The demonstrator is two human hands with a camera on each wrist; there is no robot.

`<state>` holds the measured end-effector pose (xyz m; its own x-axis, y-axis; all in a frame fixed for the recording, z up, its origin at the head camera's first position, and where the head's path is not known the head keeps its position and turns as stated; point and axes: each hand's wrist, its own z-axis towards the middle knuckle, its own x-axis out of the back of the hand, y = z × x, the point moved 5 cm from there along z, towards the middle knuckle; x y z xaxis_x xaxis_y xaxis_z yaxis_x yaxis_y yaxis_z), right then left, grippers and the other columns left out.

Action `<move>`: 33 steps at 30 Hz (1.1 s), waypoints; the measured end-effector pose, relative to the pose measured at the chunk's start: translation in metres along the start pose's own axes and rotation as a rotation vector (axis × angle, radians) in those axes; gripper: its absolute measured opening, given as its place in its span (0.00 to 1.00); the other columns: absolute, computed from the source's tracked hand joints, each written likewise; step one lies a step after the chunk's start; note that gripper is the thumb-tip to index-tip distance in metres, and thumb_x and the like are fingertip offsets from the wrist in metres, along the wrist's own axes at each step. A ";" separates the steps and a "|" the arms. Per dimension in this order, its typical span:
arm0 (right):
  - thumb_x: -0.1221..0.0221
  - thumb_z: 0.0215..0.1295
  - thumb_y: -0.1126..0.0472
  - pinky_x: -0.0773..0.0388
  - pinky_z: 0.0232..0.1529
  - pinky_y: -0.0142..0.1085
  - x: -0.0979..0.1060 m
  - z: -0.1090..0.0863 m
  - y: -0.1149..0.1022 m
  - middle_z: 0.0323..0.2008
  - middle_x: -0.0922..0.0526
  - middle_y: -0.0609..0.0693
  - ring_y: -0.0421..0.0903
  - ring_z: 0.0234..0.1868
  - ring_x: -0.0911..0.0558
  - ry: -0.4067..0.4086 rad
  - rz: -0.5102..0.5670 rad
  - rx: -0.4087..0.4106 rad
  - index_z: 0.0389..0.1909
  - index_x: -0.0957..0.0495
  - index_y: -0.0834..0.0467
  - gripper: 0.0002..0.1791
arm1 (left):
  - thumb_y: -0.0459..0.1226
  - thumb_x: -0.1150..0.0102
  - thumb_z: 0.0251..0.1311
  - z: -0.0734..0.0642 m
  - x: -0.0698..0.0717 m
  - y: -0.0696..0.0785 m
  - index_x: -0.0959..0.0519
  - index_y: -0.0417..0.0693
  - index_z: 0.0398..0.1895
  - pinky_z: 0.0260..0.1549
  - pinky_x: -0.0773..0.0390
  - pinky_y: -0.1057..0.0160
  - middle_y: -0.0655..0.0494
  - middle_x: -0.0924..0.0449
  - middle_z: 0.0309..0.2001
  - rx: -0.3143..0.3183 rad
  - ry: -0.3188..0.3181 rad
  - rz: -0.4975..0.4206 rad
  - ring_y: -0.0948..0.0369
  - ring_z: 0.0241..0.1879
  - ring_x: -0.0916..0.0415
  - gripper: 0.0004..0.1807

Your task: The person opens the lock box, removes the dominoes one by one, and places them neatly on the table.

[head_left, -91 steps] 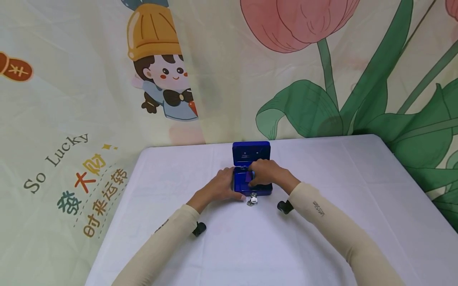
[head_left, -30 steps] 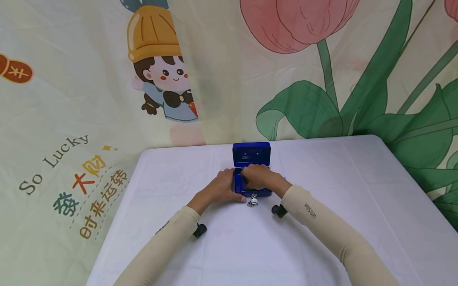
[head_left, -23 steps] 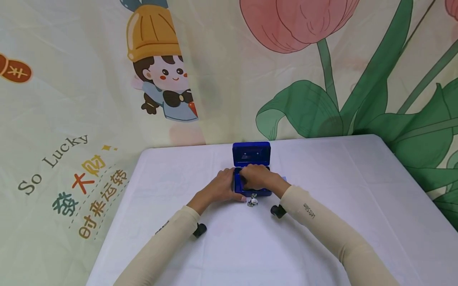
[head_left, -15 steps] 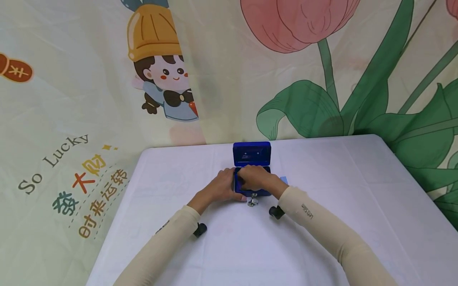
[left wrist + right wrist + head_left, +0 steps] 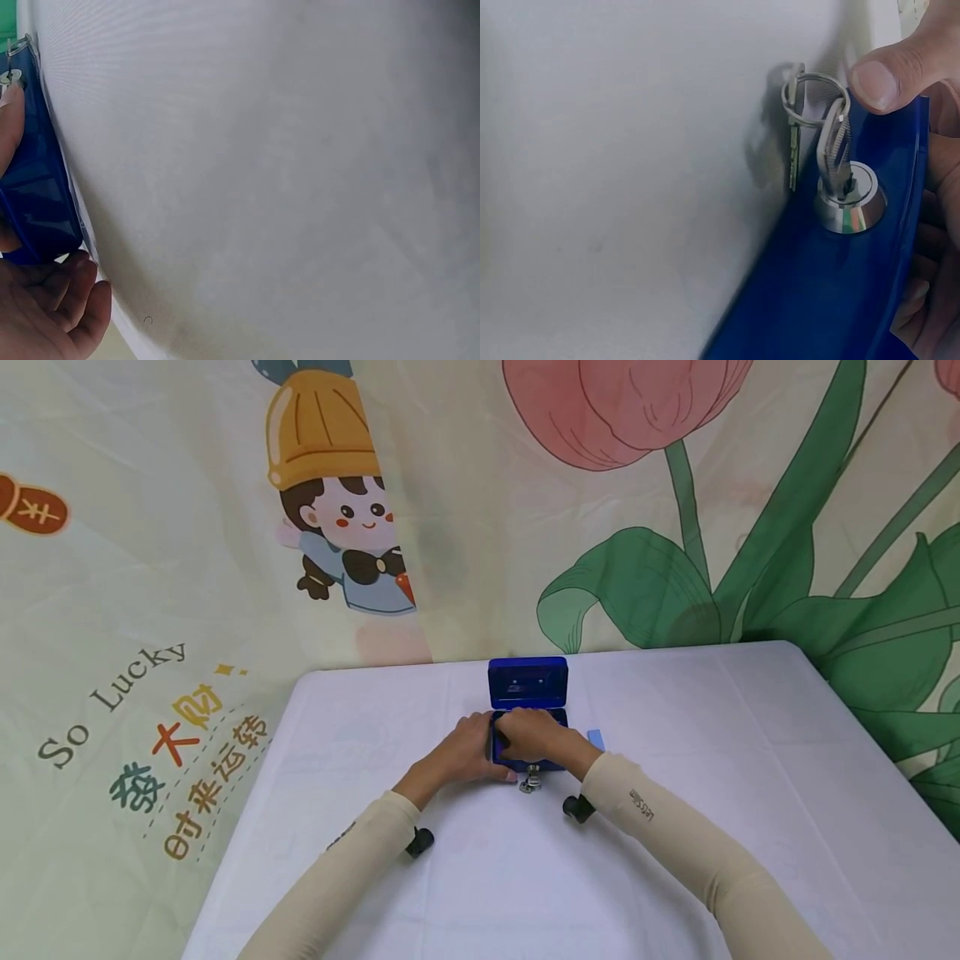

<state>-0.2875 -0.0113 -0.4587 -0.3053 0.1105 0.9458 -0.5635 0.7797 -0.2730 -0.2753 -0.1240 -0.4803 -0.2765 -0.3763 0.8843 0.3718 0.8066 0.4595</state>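
The dark blue metal cash box [image 5: 817,289] stands toward the far edge of the white cloth-covered table [image 5: 480,877], its blue rectangular lid [image 5: 528,682] raised at the far side. The left hand [image 5: 468,750] grips the near left corner, thumb along the near wall and fingers loosely bent at the left end. The right hand [image 5: 532,733] reaches in from the right with curled fingers; whether they hold anything cannot be told. A light blue flat rectangular piece [image 5: 595,739] lies just right of the box.

On the near wall, a silver metal key [image 5: 831,150] sits in the round silver lock [image 5: 847,202], joined by a ring to another key. To work inside well, the left hand should probably brace the corner firmly, its thumb clear of the keys, while the right wrist stays high, off the rim.
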 end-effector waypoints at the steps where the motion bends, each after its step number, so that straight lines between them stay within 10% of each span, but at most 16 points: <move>1: 0.33 0.65 0.52 0.19 0.55 0.45 0.000 0.000 0.000 0.47 0.13 0.51 0.48 0.47 0.16 -0.001 0.000 -0.002 0.54 0.18 0.55 0.20 | 0.61 0.21 0.39 0.000 0.000 0.000 0.37 0.43 0.71 0.60 0.28 0.51 0.46 0.25 0.59 0.006 0.000 -0.001 0.50 0.56 0.31 0.59; 33: 0.31 0.63 0.52 0.21 0.57 0.51 -0.002 0.002 -0.001 0.50 0.13 0.52 0.50 0.50 0.16 0.001 0.036 -0.046 0.57 0.18 0.55 0.22 | 0.62 0.22 0.39 0.000 -0.001 -0.001 0.35 0.43 0.69 0.56 0.26 0.51 0.47 0.24 0.55 0.012 0.006 -0.002 0.51 0.53 0.30 0.57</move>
<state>-0.2882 -0.0139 -0.4607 -0.3240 0.1395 0.9357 -0.5160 0.8029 -0.2984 -0.2752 -0.1243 -0.4815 -0.2718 -0.3803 0.8840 0.3609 0.8113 0.4599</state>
